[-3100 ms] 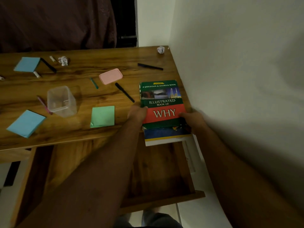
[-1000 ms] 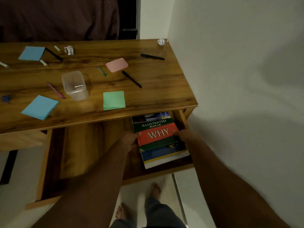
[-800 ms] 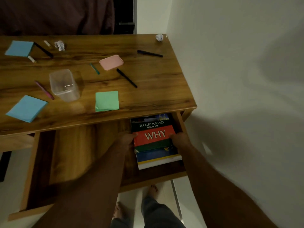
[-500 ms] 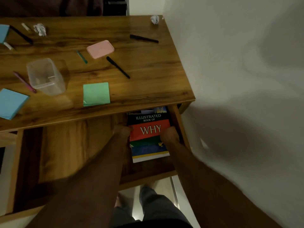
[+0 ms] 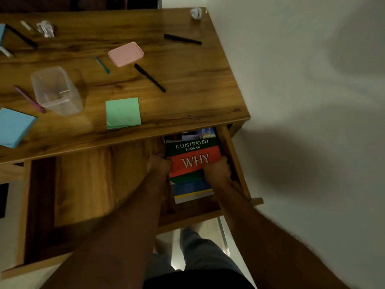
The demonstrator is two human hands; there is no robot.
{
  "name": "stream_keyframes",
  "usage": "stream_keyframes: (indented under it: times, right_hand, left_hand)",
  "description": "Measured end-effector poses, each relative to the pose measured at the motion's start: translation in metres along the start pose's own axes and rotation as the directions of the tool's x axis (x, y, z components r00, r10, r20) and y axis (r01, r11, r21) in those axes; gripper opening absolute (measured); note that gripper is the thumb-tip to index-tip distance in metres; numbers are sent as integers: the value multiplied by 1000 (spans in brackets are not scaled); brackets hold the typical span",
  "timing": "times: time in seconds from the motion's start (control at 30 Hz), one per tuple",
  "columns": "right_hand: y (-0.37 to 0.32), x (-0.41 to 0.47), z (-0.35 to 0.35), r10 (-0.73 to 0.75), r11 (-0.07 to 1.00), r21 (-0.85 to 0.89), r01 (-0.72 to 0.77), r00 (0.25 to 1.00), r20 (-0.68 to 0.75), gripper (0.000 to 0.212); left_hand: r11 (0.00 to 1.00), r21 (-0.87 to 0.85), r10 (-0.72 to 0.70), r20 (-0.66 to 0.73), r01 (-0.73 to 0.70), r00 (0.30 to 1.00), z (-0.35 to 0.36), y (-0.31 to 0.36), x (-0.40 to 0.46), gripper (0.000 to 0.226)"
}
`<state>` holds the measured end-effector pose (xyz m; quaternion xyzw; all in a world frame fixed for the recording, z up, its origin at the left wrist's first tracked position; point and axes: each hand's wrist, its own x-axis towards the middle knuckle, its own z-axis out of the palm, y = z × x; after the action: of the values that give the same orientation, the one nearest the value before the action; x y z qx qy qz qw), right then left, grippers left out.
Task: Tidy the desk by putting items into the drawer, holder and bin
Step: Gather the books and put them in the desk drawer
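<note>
The far end of the book (image 5: 192,151) is hidden under the desk (image 5: 187,97) edge, so the top of its cover cannot be read. The fingers of the left hand (image 5: 158,166) and right hand (image 5: 217,171) curl out of sight at the book's sides. The right forearm covers part of the drawer (image 5: 87,184) wall. At the left edge the blue pad (image 5: 14,126), a second blue item (image 5: 1,32) and a white pen (image 5: 6,52) are cut off. The small white stick (image 5: 26,25) at the far left is too small to tell. The feet are blurred.
</note>
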<state>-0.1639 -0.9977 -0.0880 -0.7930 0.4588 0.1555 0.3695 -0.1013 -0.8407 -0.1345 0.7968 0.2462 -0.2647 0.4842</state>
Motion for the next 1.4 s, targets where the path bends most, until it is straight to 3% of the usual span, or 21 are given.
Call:
stream_keyframes:
  times: [0.2, 0.43, 0.63, 0.97, 1.1, 1.27, 1.4]
  right_hand:
    - [-3, -14, -6, -61, 993, -102, 55, 997, -53, 68]
    - [-4, -13, -13, -119, 945, -285, 162, 979, 163, 59]
    - [0, -14, -14, -156, 885, -404, 230, 966, 208, 64]
    - [-1, -16, -16, -169, 821, -508, 260, 961, 219, 73]
    - [-9, -23, -16, -197, 833, -480, 275, 958, 207, 71]
    - [-16, -45, -5, -380, 773, -430, 466, 883, 275, 52]
    - [-28, -81, -1, -529, 664, -370, 650, 758, 383, 31]
  left_hand:
    - [998, 67, -1, -37, 3, 999, 3, -5, 8, 20]
    - [965, 259, 50, -30, -41, 998, 9, 1, -12, 27]
    - [949, 296, 118, -27, -105, 993, 12, 0, -15, 25]
    - [895, 392, 150, 182, -212, 972, 2, 2, -18, 21]
    - [890, 384, 189, 178, -245, 966, -8, -2, -28, 23]
    - [836, 391, 313, 238, -386, 919, -29, -4, -50, 25]
    - [765, 412, 392, 310, -494, 866, -54, -4, -74, 23]
